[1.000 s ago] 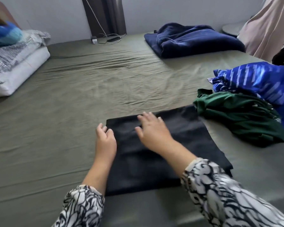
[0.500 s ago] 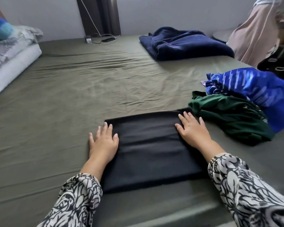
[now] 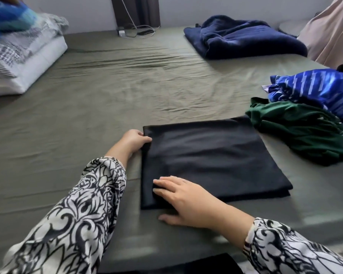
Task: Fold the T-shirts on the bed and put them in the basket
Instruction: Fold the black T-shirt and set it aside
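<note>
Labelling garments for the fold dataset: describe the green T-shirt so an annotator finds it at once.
Start at the olive bed sheet and go to its right edge, where unfolded clothes are piled. The green T-shirt lies crumpled there, just beyond the far right corner of the folded black T-shirt. It is plain dark green, partly under the shiny blue striped garment.

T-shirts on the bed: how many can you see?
3: black T-shirt, folded under both hands; green T-shirt, crumpled to its right; blue T-shirt behind that. More may be hidden.
</note>
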